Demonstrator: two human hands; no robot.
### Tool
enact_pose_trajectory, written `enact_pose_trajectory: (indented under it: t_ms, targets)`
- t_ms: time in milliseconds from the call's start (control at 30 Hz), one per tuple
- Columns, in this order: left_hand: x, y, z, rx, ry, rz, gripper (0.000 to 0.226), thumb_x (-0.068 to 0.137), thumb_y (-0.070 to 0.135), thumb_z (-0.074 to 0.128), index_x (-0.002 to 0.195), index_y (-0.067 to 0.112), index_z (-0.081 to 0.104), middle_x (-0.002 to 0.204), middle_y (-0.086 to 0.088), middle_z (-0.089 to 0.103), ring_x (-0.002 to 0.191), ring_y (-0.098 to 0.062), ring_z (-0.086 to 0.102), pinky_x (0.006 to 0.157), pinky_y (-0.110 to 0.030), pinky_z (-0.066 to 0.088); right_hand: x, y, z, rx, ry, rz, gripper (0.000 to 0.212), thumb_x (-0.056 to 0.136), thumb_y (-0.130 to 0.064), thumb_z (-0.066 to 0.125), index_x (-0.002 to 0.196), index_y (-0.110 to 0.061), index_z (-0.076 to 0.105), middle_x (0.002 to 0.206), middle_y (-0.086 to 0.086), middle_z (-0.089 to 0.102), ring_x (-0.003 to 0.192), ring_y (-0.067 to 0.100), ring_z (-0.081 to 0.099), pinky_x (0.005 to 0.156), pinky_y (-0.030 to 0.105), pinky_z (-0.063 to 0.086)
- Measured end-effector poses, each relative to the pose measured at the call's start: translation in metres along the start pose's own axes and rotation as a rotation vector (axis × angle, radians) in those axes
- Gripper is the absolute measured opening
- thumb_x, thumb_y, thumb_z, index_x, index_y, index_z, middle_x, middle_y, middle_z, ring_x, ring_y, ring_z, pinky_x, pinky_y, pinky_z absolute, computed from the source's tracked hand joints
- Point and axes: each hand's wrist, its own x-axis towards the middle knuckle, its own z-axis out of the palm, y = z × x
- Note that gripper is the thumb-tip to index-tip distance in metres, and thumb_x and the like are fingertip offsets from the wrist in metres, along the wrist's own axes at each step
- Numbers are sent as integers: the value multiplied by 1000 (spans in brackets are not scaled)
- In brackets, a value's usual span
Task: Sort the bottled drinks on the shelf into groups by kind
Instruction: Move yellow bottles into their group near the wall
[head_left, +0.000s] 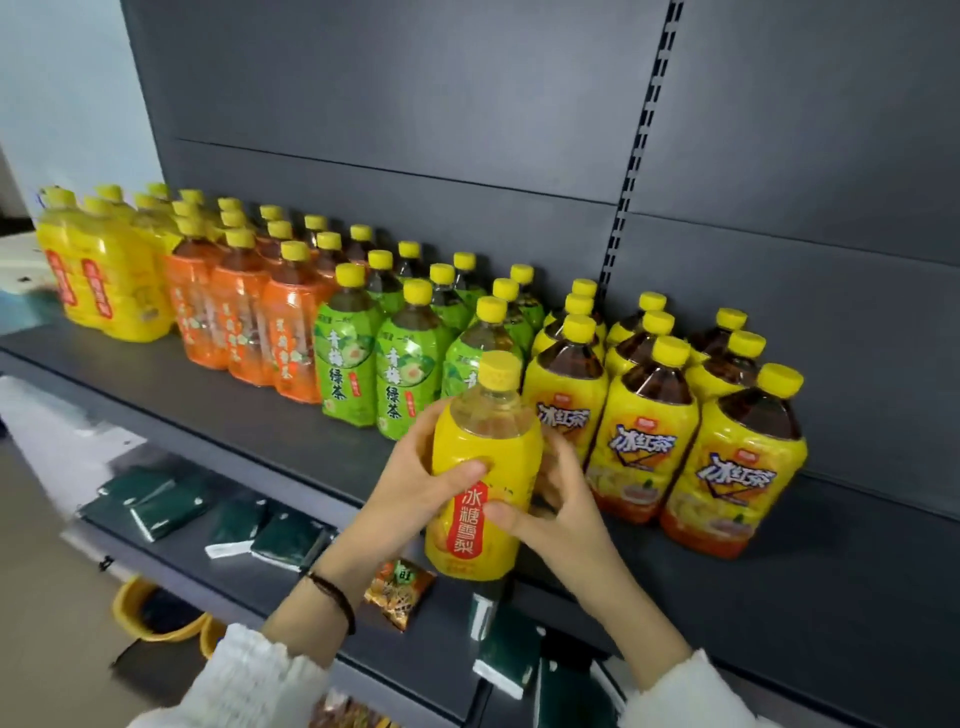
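We are looking down at a dark grey shelf (218, 410) lined with yellow-capped drink bottles, already standing in blocks by kind: a yellow-labelled group (104, 280) at the far left, then an orange-labelled group (244, 312), then green tea bottles (374, 364), then iced black tea bottles (670, 415) with yellow and orange wrappers on the right. Our two hands hold one stray bottle, a yellow pear drink (480, 478) with clear liquid and a red label strip, upright in front of the shelf edge, just before the seam between the green and iced tea blocks. The left hand (415, 478) wraps the bottle's left side, thumb across the front; the right hand (558, 499) cups its right side, thumb pressed on the label. Both forearms reach up from below in white fleecy sleeves, a dark band on the left wrist. We judge this bottle matches the far-left yellow group, so the next move calls for carrying it leftward past the other blocks and setting it there without knocking neighbours. A lower shelf (405, 654) holds dark green packets (166, 506).
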Motion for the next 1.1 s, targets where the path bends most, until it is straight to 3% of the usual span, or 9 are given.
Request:
enact_pose_trajectory:
  t_ms: [100,200,300,467,567,700,800,933,1100]
  targets:
    - [5,7,-49,16,55,-10,94,44,62,85,124,28,50,114,-4,69,101,-24,68,73,-30,56,30,-2,33,-31,-46,-11,62,78,-37,77,127,-48,42,131,-23,53,119,-6,52,98,24,48]
    - [11,17,-100,33,96,-33,100,40,65,85,125,28,48,111,-1,70,97,-21,69,71,-28,56,66,-4,65,-114,119,-89,40,86,-33,66,120,-46,49,130,-23,52,121,-5,49,106,30,43]
    - [17,25,-150,59,126,-55,99,41,65,84,126,28,48,109,3,71,95,-19,70,69,-27,56,102,-5,105,-354,229,-277,31,89,-34,63,120,-34,56,127,-18,53,122,-1,47,104,28,41]
    - [32,34,-229,90,170,-68,98,38,66,85,122,33,48,105,9,72,94,-16,70,67,-25,56,170,-7,153,-779,471,-497,48,87,-44,53,128,-18,58,138,2,49,132,22,37,110,36,30]
    - [39,38,-275,109,184,-74,103,37,66,85,126,32,46,106,8,72,94,-15,70,67,-25,56,199,-5,165,-946,632,-393,58,84,-51,52,133,-20,53,147,6,42,134,27,29,109,47,28]
    - [50,39,-330,137,192,-56,99,39,68,83,125,36,45,107,11,70,96,-13,69,66,-24,56,206,8,189,-1046,750,-345,54,82,-45,61,129,-20,57,148,6,39,139,30,22,110,55,24]
    - [61,36,-361,130,235,-32,96,39,69,83,122,41,45,110,10,69,98,-12,68,68,-25,57,211,13,214,-1043,719,-409,53,82,-44,62,128,-19,57,146,7,42,140,29,23,113,50,21]
    - [81,32,-387,136,254,-21,97,36,71,82,121,44,44,117,5,64,100,-11,67,68,-25,57,229,16,238,-1041,551,-498,53,86,-44,56,131,-16,55,140,5,50,139,24,30,115,32,17]
    - [97,23,-412,270,190,-15,114,43,60,87,139,40,28,133,3,52,114,-13,60,83,-34,56,260,14,260,-1168,522,-523,52,84,-38,64,131,-17,55,137,4,54,132,22,41,111,39,29]
